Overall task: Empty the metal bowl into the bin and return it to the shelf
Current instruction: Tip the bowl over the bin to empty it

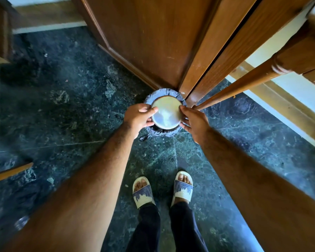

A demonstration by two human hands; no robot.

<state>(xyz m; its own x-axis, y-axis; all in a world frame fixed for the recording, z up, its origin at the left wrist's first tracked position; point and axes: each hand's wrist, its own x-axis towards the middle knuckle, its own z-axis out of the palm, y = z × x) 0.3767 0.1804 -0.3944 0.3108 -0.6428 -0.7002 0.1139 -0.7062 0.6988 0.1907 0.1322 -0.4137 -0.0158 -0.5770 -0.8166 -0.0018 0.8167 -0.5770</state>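
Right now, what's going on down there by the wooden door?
A person is standing on the dark marble floor and holding a metal bowl with both hands over a small bin lined with a dark bag. The left hand grips the bowl's left edge and the right hand its right edge. The bowl looks turned over, its rounded underside facing up, right above the bin's opening. Whether anything has fallen out cannot be seen.
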